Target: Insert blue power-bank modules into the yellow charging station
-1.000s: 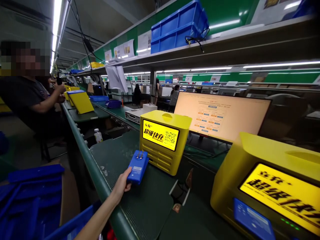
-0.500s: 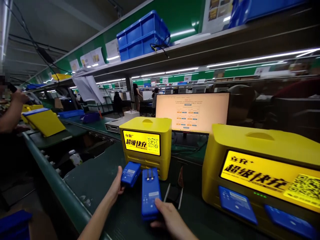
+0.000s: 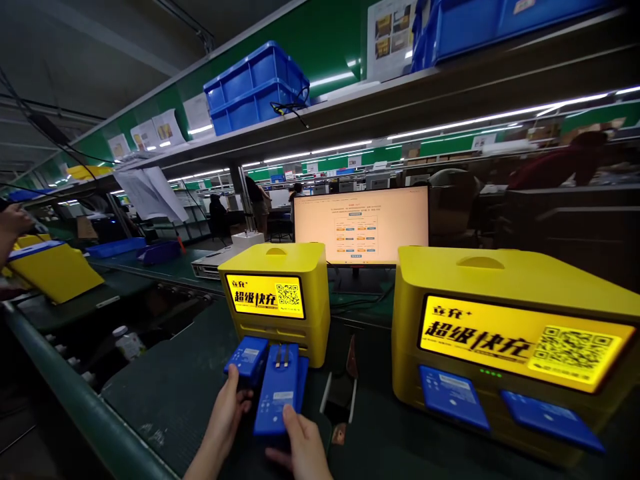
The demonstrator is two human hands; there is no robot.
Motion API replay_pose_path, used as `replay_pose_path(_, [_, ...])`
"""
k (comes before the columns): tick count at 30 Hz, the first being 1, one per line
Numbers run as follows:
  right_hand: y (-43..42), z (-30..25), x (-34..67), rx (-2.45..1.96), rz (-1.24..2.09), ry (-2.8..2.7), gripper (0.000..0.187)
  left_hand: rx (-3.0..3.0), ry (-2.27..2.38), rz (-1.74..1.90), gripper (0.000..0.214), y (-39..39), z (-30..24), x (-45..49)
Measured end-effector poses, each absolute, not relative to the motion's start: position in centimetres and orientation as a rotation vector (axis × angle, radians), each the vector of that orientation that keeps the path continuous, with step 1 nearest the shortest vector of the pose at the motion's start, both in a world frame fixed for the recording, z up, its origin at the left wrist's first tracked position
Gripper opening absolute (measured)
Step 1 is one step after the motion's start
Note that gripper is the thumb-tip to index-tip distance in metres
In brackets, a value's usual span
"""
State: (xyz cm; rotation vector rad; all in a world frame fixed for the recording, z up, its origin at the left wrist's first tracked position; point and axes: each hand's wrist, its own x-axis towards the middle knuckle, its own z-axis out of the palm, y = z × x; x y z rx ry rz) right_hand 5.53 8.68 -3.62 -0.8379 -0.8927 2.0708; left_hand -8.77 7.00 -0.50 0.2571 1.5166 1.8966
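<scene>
- The left hand [image 3: 226, 415] grips a blue power bank [image 3: 247, 359] by its near end, fingers wrapped around it, with its far end right at the bottom front of the small yellow charging box [image 3: 276, 301].
- The right hand [image 3: 300, 445] holds a second blue power bank [image 3: 278, 393], thumb on top and fingers closed under its near end; this one points at the same yellow box, just right of the first, and the two banks lie side by side, touching or almost so.
- Two metal contacts show at the far end of the right-hand bank.
- The small box stands on the dark green tabletop [image 3: 170, 393], its lit front panel showing a QR code.
- A larger yellow charging box [image 3: 505, 333] stands to the right, apart from the hands, with two blue banks sitting in its front slots.
- A lit monitor [image 3: 361, 227] stands behind, between the two boxes.
- Blue crates [image 3: 255, 90] sit on the shelf above.
- At far left, another person's hand [image 3: 13, 220] is above a tilted yellow case [image 3: 53, 270].
</scene>
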Motion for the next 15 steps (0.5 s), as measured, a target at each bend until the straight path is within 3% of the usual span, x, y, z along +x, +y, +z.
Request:
replay_pose_path(10, [11.6, -0.5, 2.8, -0.862, 1.997, -0.888, 0.096, 0.24, 1.447, 1.978, 0.033, 8.6, 0.1, -7.4])
replay_pose_path(15, [16.3, 0.3, 6.6, -0.828, 1.893, -1.109, 0.068, 0.168, 1.487, 2.025, 0.016, 9.6, 1.2, -7.5])
